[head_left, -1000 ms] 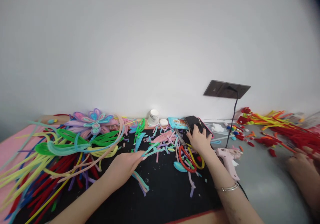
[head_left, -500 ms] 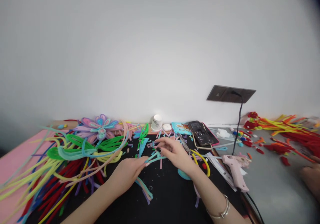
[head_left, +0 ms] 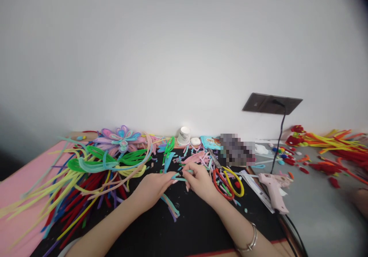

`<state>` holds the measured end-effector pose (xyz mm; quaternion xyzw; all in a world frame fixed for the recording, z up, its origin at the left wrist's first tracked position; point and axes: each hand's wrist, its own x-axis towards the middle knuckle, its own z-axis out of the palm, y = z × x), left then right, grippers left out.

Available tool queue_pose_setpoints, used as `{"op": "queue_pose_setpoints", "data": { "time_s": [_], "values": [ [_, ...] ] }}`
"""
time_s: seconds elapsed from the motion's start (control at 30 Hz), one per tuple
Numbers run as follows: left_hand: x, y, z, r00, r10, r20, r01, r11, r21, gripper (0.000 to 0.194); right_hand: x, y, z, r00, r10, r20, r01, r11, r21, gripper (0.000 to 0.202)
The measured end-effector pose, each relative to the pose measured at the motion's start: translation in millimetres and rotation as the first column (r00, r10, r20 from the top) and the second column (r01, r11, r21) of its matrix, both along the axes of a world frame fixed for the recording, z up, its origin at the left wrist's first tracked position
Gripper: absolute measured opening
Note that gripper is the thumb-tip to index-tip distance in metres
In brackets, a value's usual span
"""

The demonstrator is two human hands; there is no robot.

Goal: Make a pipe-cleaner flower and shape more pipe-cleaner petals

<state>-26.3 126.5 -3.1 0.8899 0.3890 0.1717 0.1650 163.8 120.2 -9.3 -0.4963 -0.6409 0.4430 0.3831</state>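
Over the black mat [head_left: 195, 226], my left hand [head_left: 153, 190] pinches a light blue fuzzy stem [head_left: 180, 179]. The fingertips of my right hand [head_left: 198, 178] are closed on the other end of it, close to the left fingers. A bundle of blue, pink and purple stems [head_left: 170, 208] lies under my left hand. Just beyond my hands is a green and blue stem piece [head_left: 169, 153]. Short pink and purple cut bits [head_left: 195, 157] are scattered behind my right hand.
Many coloured stems [head_left: 71, 188] and a stem flower [head_left: 122, 137] lie at left. A white cup [head_left: 184, 135] stands by the wall. Scissors with yellow and red handles [head_left: 235, 186] and a pink glue gun [head_left: 274, 192] lie at right. Another person's hand [head_left: 361, 201] is at the right edge.
My right hand has drawn back toward me, its fingers closer together around the stem. The view has shifted slightly left, and the red handle and cut bits beside my right hand now show.
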Motion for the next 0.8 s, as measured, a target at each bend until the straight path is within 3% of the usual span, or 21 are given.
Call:
{"op": "queue_pose_setpoints", "data": {
  "time_s": [0.37,0.6,0.8],
  "values": [
    [1,-2,-3.7,1.0,-0.011,-0.011,0.012,0.998,0.056,0.034,-8,-10,-8.3,0.994,-0.097,0.046,0.091,0.989,0.114,0.018],
    [3,-3,-6.1,0.995,0.004,-0.098,0.006,0.995,0.098,0.036,-13,-13,-10.6,0.994,-0.106,0.019,0.105,0.992,0.065,0.017],
    [4,-4,-3.8,1.0,-0.02,-0.02,0.022,0.994,0.107,0.033,-14,-14,-7.5,0.988,-0.155,0.023,0.152,0.982,0.113,0.019]
  ]
}}
